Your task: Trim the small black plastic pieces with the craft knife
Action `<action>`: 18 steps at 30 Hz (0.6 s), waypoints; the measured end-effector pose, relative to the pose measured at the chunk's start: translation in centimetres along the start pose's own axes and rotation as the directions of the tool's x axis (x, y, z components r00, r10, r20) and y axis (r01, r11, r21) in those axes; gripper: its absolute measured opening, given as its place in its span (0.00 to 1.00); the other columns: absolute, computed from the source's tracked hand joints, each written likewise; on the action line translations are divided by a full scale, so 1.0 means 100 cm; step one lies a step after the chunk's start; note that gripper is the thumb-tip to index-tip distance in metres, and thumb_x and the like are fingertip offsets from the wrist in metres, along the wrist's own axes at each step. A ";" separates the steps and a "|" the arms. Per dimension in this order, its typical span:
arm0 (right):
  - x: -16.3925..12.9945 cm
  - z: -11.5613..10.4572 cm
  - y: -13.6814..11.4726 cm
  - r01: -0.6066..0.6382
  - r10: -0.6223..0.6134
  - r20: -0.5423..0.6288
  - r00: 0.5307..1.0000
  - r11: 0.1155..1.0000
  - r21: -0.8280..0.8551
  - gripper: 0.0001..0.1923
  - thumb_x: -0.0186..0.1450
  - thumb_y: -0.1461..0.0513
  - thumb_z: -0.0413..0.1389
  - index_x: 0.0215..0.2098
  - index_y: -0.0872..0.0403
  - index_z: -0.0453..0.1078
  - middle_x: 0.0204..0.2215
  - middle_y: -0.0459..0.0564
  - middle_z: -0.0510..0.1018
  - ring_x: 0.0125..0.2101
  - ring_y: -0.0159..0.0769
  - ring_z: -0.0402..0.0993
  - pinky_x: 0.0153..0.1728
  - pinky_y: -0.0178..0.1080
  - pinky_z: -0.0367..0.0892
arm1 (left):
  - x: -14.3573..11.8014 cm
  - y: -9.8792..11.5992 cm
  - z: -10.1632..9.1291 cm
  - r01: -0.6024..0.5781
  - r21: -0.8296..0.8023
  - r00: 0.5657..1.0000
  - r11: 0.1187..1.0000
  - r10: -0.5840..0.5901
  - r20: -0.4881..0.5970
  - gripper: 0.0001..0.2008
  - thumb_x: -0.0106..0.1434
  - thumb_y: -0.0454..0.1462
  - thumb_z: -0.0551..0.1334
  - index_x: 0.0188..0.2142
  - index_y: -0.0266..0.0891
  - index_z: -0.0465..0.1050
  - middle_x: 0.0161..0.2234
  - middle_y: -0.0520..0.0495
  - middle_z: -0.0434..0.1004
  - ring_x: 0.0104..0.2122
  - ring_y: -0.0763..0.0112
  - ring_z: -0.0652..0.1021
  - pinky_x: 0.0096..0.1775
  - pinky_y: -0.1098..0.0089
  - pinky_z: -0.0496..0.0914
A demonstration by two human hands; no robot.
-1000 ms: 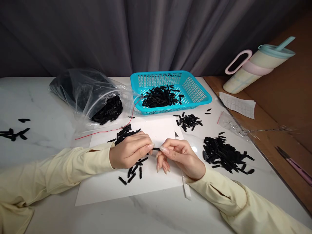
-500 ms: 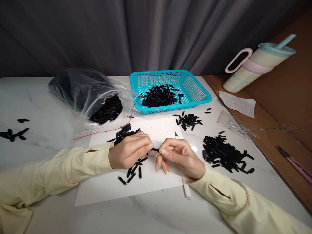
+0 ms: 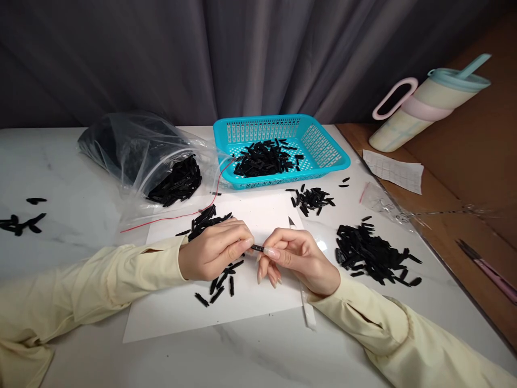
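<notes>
Evidently clamped a black strip [image 3: 257, 248] by both ends, left grip [image 3: 220, 249] to right grip [image 3: 304, 260] — held its length crosswise above the paper [image 3: 258, 299].

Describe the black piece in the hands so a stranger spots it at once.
On the table, find the blue basket, then the paper nearer the viewer. Over it, the left hand and right hand pinch one slim black piece between them. Unlike the loose pieces lying nearby, this one is held.
</notes>
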State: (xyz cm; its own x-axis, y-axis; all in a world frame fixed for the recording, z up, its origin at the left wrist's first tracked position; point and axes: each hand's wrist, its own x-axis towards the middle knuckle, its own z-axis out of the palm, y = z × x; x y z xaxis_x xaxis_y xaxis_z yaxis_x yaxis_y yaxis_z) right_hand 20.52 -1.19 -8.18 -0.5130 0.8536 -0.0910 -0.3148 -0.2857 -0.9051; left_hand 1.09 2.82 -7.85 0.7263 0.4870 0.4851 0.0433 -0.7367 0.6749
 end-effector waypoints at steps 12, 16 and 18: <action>0.001 0.000 0.000 -0.003 0.003 0.007 1.000 1.000 0.000 0.11 0.61 0.58 0.60 0.28 0.58 0.68 0.22 0.51 0.79 0.16 0.28 0.67 0.17 0.32 0.63 | 0.000 0.002 -0.001 -0.041 0.014 0.999 0.999 0.041 -0.017 0.09 0.67 0.30 0.47 0.31 0.38 0.60 0.25 0.48 0.66 0.28 0.70 0.68 0.31 0.69 0.64; 0.001 0.000 -0.001 -0.004 0.004 0.004 1.000 1.000 0.001 0.11 0.60 0.58 0.60 0.28 0.58 0.68 0.22 0.51 0.79 0.16 0.27 0.67 0.17 0.32 0.63 | 0.000 0.002 -0.001 -0.036 0.018 0.999 0.999 0.036 -0.017 0.08 0.67 0.30 0.48 0.32 0.38 0.60 0.24 0.48 0.66 0.28 0.70 0.68 0.31 0.70 0.64; 0.001 0.000 -0.001 -0.004 0.004 0.002 1.000 1.000 0.001 0.10 0.60 0.58 0.60 0.28 0.58 0.69 0.22 0.51 0.79 0.16 0.27 0.67 0.16 0.32 0.62 | 0.000 0.001 -0.001 -0.037 0.011 0.999 0.999 0.037 -0.016 0.08 0.67 0.30 0.48 0.32 0.38 0.60 0.24 0.48 0.66 0.28 0.70 0.68 0.31 0.69 0.64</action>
State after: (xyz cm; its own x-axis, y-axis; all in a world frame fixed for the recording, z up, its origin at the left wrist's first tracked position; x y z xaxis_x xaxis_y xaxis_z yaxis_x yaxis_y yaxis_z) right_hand 20.54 -1.09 -8.15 -0.5156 0.8516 -0.0944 -0.3133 -0.2899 -0.9043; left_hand 1.04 2.77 -7.69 0.7163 0.4670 0.5185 0.0243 -0.7592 0.6504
